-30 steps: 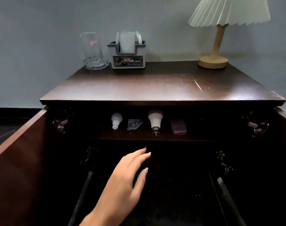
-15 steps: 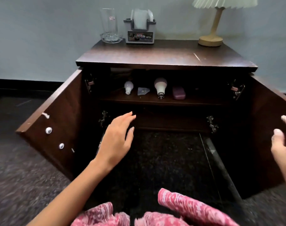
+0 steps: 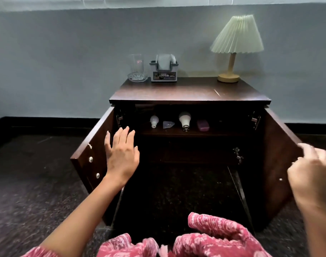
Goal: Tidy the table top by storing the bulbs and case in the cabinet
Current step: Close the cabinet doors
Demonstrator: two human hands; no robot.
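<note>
1. While both doors of the cabinet (image 3: 190, 101) stand wide open, your left hand (image 3: 122, 154) is held up just beside the inner face of the left door (image 3: 88, 156). Its fingers are straight and a little spread, and it has nothing in it.
2. Your right hand (image 3: 312, 175) is near the edge of the right door (image 3: 277, 154). It is blurred, so I cannot tell if it grips the door or is only close to it.
3. On the upper shelf (image 3: 225, 132) lie, from left to right, a small bulb (image 3: 154, 121), a clear packet (image 3: 168, 124), a big bulb (image 3: 185, 119) and a purple case (image 3: 203, 125). They lie side by side without touching, and both bulbs have the base toward you.
4. On top of the cabinet, near the wall, stand a glass (image 3: 137, 70), a grey box (image 3: 164, 71) and a lamp (image 3: 232, 49).
</note>
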